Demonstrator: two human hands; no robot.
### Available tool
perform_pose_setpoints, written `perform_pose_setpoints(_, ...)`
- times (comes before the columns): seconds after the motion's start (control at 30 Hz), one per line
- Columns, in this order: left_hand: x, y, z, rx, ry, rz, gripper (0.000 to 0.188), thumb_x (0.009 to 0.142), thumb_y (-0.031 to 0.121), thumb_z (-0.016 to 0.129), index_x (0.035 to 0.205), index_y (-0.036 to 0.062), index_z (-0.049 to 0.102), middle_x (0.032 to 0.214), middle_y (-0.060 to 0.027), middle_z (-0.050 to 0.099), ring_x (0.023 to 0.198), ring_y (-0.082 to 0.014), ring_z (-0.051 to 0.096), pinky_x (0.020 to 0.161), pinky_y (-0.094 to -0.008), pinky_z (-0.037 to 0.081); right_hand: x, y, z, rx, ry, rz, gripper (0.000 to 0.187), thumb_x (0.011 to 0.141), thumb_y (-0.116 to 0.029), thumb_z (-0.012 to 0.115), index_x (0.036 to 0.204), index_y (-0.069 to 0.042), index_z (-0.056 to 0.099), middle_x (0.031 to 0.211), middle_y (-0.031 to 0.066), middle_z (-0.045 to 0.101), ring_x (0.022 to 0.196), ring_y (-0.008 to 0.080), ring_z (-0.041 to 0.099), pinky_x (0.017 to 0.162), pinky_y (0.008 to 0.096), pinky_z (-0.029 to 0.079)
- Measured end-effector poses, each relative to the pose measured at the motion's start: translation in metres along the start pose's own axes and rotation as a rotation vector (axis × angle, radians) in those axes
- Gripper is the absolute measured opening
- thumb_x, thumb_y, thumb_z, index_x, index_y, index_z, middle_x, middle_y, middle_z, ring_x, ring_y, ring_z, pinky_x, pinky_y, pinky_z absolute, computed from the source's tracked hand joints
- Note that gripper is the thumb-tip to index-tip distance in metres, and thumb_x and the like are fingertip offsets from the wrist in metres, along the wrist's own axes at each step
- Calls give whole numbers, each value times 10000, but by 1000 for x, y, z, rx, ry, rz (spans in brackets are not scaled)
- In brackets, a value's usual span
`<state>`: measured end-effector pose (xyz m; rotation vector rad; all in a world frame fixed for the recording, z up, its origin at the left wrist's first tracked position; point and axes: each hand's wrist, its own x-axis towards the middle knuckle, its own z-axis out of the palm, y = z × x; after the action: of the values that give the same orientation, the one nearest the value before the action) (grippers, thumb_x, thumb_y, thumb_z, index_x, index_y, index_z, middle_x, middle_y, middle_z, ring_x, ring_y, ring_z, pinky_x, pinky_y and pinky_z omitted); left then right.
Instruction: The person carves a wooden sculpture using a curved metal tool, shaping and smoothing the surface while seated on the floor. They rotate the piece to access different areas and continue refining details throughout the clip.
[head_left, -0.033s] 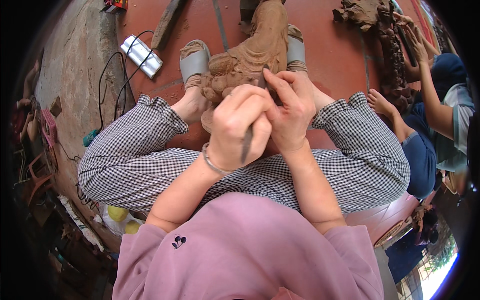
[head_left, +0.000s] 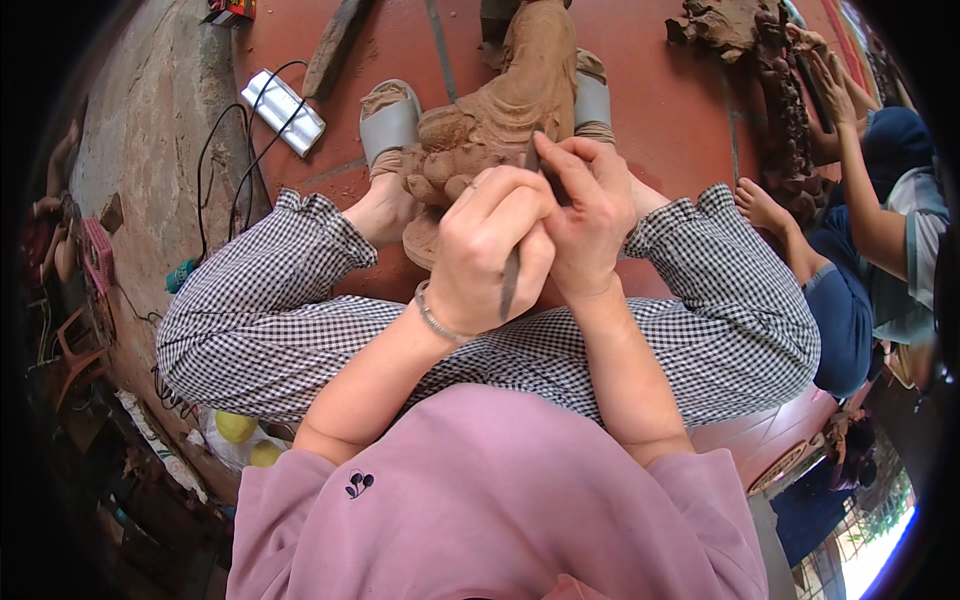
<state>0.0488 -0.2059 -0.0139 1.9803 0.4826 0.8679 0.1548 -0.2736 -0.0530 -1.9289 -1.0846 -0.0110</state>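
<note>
Taking the middle of the view as the centre of a clock, the brown wood carving (head_left: 535,75) lies at twelve o'clock on the red floor (head_left: 660,90), between the person's feet, its rounded, lumpy end toward the hands. The left hand (head_left: 490,250), just short of the carving, has its fingers curled closed around a narrow dark tool (head_left: 510,283), whose lower end sticks out below the fist toward six o'clock. The right hand (head_left: 590,215) is pressed up close beside it on the three o'clock side, fingers bent, the forefinger alongside the tool's upper end; whether these fingers grip it, I cannot tell. That upper end points to twelve, over the carving; whether it touches the wood is unclear. A grey sandal (head_left: 388,130) sits at eleven and another sandal (head_left: 592,100) at one. Between ten and eleven lies a silver box (head_left: 283,112) with a black cord (head_left: 242,188) across it. At two o'clock, a co-worker's hands (head_left: 835,90) are near a dark, knotty piece of wood (head_left: 785,110).
</note>
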Motion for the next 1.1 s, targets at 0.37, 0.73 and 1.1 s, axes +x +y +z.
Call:
perform_pose_setpoints(0.37, 16, 3, -4, 101, -70, 28, 32, 757, 12, 583, 768, -8, 561, 795, -151, 578, 707, -337, 565, 679, -413, 490, 0, -7, 2, 107, -65, 81, 367, 771, -218, 748, 1086, -29, 750, 938, 90, 642, 891, 311, 607, 874, 442, 524)
perform_pose_setpoints(0.73, 48, -17, -48, -155, -288, -60, 40, 747, -41, 515, 720, -26, 540, 718, -127, 534, 605, -253, 519, 556, -364, 445, -6, -25, 6, -63, -104, 56, 486, 759, -206, 765, 1190, 12, 703, 974, 74, 613, 960, 283, 569, 839, 424, 481)
perform_pose_setpoints(1.1, 63, -21, -63, -169, -452, -13, 90, 774, 24, 480, 701, -14, 515, 705, -108, 507, 584, -220, 475, 549, -345, 401, -4, -40, -1, -255, -319, 7, 580, 809, -254, 743, 1280, 69, 644, 845, 57, 594, 790, 228, 575, 753, 379, 442)
